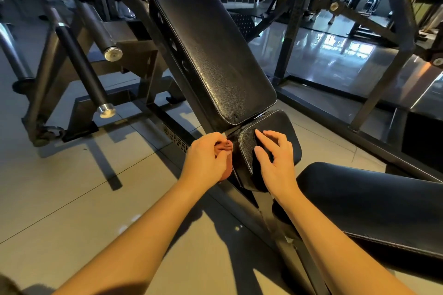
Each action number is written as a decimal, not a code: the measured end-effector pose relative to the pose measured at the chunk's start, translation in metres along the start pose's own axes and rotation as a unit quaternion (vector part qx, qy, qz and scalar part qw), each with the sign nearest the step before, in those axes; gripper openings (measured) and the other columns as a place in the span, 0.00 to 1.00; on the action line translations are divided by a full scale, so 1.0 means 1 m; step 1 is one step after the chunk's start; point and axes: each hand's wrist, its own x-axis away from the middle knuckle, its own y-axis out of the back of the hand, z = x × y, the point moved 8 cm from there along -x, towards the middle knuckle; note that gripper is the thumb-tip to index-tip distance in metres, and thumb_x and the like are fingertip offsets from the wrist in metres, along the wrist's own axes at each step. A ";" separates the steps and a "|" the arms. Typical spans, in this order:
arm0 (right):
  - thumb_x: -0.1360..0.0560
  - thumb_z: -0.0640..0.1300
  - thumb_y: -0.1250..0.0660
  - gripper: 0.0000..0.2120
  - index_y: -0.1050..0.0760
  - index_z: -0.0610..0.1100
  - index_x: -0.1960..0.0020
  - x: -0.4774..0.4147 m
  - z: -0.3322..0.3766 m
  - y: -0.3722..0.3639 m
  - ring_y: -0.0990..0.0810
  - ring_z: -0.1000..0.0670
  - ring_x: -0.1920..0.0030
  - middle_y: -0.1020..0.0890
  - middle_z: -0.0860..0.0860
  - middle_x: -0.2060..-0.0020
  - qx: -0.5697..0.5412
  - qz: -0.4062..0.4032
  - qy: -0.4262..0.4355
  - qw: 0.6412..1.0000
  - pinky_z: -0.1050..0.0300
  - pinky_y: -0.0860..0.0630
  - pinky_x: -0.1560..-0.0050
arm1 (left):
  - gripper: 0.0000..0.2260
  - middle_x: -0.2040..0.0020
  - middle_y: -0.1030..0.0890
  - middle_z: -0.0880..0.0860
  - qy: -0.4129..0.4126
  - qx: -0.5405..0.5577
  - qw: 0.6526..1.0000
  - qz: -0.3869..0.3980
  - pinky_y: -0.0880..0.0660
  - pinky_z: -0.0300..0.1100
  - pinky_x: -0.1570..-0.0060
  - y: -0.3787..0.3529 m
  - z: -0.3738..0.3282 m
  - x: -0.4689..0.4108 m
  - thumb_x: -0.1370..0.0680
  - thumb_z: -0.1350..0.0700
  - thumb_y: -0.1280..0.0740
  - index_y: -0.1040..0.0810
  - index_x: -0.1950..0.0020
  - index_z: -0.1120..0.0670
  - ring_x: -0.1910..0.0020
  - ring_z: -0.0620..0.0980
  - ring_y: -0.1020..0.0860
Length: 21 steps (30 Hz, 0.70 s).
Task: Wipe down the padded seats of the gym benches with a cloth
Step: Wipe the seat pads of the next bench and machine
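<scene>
At centre, near the viewer, a black padded seat [286,124] sits at the foot of an inclined black back pad [211,55], both carried on a dark steel frame [285,232]. A narrow gap separates seat and back pad.

Left hand [206,158]: positioned at the left side of the seat, fingers curled round a bunched reddish-brown cloth [225,147]. The cloth shows between the fingers and below the palm, and lies against the seat's left side wall, below its stitched top edge. None of the cloth is on the top face of the seat.

Right hand [275,163]: resting on the seat's top face, fingers spread and only slightly bent, holding nothing. The index fingertip reaches toward the seat's far left corner; the thumb lies near the left edge. The two hands are near each other, apart, with the seat's left edge between them.

Surroundings: a second black pad [374,201] lies to the near right, just beside the right forearm. To the far left, dark bars with metal end caps [81,64] angle out from another machine. The floor [72,187] is pale tile, crossed by hard shadows from frame and arms. Further equipment stands at far right on a glossy floor.
</scene>
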 end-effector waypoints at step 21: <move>0.18 0.46 0.35 0.17 0.24 0.54 0.29 -0.002 0.000 -0.001 0.33 0.56 0.33 0.27 0.57 0.34 0.004 -0.009 0.009 1.000 0.70 0.38 0.42 | 0.13 0.49 0.16 0.41 -0.009 0.186 0.980 -0.078 0.23 0.30 0.49 0.007 -0.026 0.036 0.24 0.71 0.33 0.16 0.50 0.54 0.48 0.36 0.19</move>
